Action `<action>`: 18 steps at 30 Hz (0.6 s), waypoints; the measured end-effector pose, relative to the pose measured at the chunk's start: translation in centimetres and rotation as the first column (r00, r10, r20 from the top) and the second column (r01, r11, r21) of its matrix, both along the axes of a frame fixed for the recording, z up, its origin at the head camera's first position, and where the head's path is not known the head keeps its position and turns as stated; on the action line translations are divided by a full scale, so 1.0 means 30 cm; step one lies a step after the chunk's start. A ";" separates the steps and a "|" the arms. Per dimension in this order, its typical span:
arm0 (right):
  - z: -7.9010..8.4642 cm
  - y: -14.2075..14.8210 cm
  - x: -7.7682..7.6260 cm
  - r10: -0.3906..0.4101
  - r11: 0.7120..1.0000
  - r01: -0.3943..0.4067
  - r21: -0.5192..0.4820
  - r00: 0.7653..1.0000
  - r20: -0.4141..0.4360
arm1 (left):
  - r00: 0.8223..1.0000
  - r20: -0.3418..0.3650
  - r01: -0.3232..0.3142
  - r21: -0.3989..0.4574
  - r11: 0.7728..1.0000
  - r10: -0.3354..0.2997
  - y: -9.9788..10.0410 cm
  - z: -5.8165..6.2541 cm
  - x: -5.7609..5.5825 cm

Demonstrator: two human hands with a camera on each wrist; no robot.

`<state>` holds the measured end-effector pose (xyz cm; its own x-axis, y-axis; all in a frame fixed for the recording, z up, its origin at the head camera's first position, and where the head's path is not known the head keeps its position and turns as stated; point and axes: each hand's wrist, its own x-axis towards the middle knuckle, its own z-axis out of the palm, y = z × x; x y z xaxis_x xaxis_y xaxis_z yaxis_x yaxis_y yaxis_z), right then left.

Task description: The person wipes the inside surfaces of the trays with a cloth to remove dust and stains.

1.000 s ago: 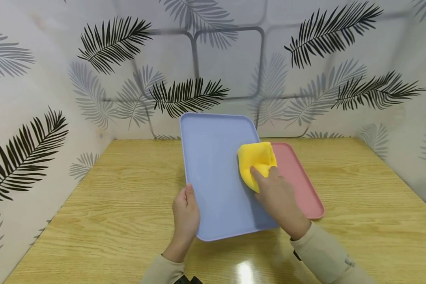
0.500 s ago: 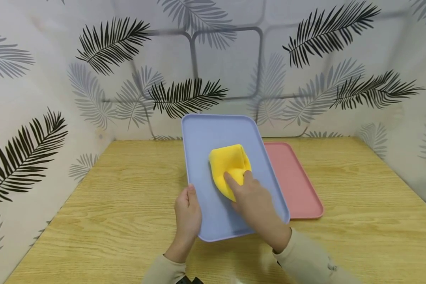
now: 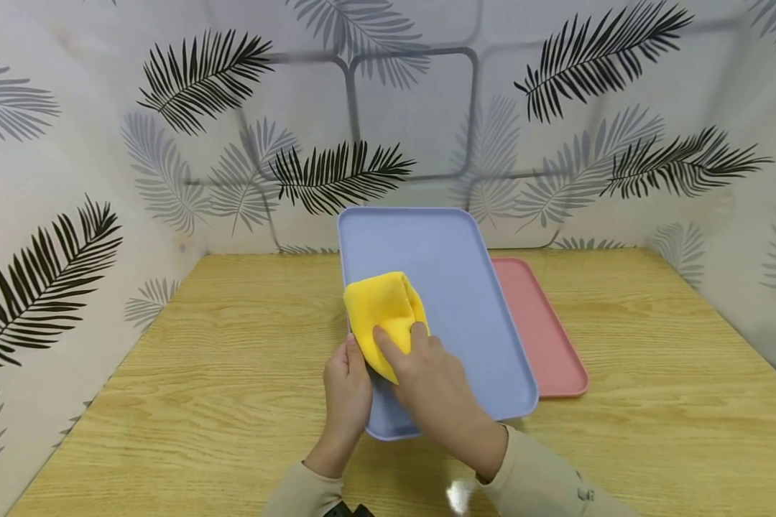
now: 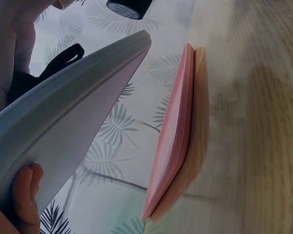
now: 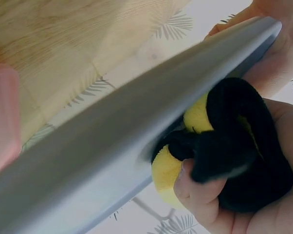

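- At the left, the side rim of the blue tray (image 3: 465,316) is gripped low down by the left hand (image 3: 349,391), with the thumb on the upper side and fingertips curled against the underside. Because the tray appears to be supported along this one edge alone, it could be twisted by pressure on its far side.
- Just beside the left thumb, the left rim is reached by the yellow cloth (image 3: 378,305); whether the thumb is touched cannot be told. If the cloth were pushed lower, the thumb could be bumped and the grip loosened.
- The cloth's bunched folds, dark on one side, are held within the curled fingers of the right hand (image 3: 436,391). A loose fold could be snagged on the raised rim and pulled free.
- The tray is held tilted above the table (image 3: 233,345); under too hard a press, it could be tipped or dropped.
- At the right, the pink tray (image 3: 539,334) is partly hidden behind the blue one, and could be struck if that were let slip.
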<state>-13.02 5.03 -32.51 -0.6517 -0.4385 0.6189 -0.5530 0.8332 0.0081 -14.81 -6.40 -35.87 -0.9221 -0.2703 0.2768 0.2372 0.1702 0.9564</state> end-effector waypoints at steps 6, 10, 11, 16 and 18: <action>-0.007 0.004 -0.002 -0.009 1.000 0.009 0.012 0.999 0.032 | 1.000 0.004 0.013 0.014 1.000 -0.013 0.001 -0.007 -0.001; -0.012 0.008 -0.008 -0.024 1.000 0.023 0.014 0.999 0.044 | 1.000 0.015 0.021 0.009 1.000 -0.021 0.001 -0.008 -0.005; -0.012 0.010 -0.010 -0.025 1.000 0.024 0.013 0.999 0.044 | 1.000 0.018 0.021 0.003 1.000 -0.021 0.000 -0.008 -0.007; -0.011 0.016 -0.012 -0.027 1.000 0.027 0.009 0.998 0.048 | 1.000 0.018 0.013 -0.019 1.000 -0.013 -0.004 -0.003 -0.007; -0.010 0.018 -0.011 -0.035 0.999 0.035 0.008 0.998 0.057 | 1.000 0.020 0.023 -0.013 1.000 -0.023 -0.007 -0.004 -0.008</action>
